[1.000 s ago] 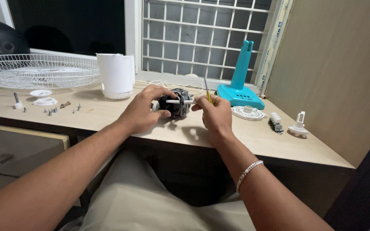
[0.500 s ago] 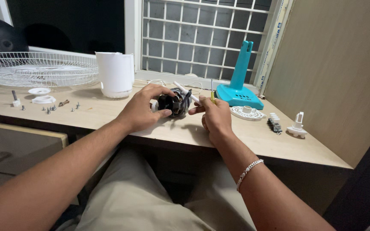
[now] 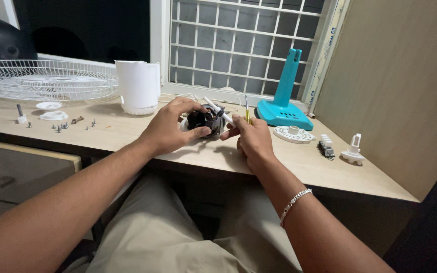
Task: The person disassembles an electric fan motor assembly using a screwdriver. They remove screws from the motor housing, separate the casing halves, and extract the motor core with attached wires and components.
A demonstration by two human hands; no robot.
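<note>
Two hands on a small fan motor at the desk edge

Both hands work over the wooden desk (image 3: pixel 127 134), close to its near edge. The left hand (image 3: pixel 170 129) wraps around a small dark motor (image 3: pixel 203 120), thumb pressed against its front and fingers curled over the top, so it is gripped firmly just above the desk surface. The right hand (image 3: pixel 251 139) is closed too: its fingertips pinch a thin white cable (image 3: pixel 218 111) that rises from the motor, while a slim yellow-handled screwdriver (image 3: pixel 247 114) stands upright, trapped in the same hand.

Off to the left lie loose screws (image 3: pixel 61 126) and white plastic caps (image 3: pixel 49 110), with a white wire fan guard (image 3: pixel 46 81) and a white cylindrical housing (image 3: pixel 138 88) behind. To the right sit a teal fan stand (image 3: pixel 285 96), a white perforated disc (image 3: pixel 292 134), a switch block (image 3: pixel 325 145) and a white fitting (image 3: pixel 353 150).

Risks, as a judgement: holding cable and screwdriver in one hand leaves little control of either, so the tool could slip and its tip scrape the windings or a finger. A hard pull on the cable may strain its connection. The motor sits near the desk edge; a loosened grip could send it onto the lap.
</note>
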